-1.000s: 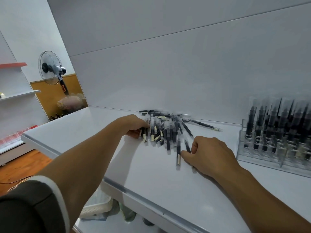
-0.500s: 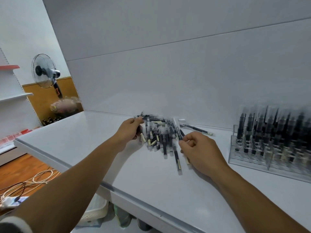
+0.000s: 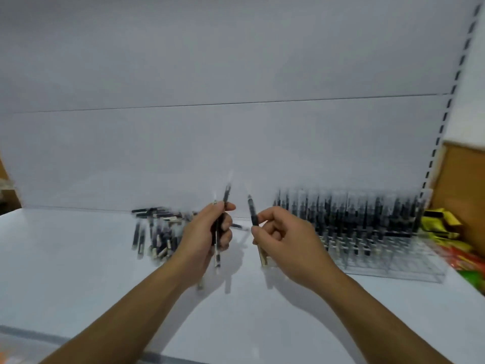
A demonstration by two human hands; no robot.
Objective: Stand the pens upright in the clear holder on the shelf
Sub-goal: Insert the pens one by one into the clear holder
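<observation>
nearest the camera, two bare forearms reach out over the flat white shelf (image 3: 78, 271), whose front edge carries a grey strip. the hands are raised above the surface and held apart, with a clear gap between them. the left hand (image 3: 207, 232) has its fingers curled round a small bundle of slim dark pens with clear barrels (image 3: 226, 197), held roughly upright so their tips stick out above the thumb and their pale ends hang below the palm; motion blur hides how many there are. the right hand (image 3: 286, 240) pinches a single dark pen with a pale lower end (image 3: 252, 212) between thumb and fingers, tilted slightly with its top leaning left. both cast shadows on the shelf below. behind the left hand a loose pile of the same dark pens (image 3: 157, 232) lies flat on the shelf, near the back. to the right, just beyond the right hand, stands the clear plastic tiered holder (image 3: 393, 266), its rear rows packed with upright dark pens (image 3: 354, 216) and its front rows looking bare. past the holder, at the shelf's right end, sit yellow packets (image 3: 441, 222) and red and green packaging (image 3: 469, 258). farthest back rises the plain white back panel (image 3: 236, 140), crossed by a thin horizontal seam, with a slotted white upright (image 3: 446, 114) along its right edge.
</observation>
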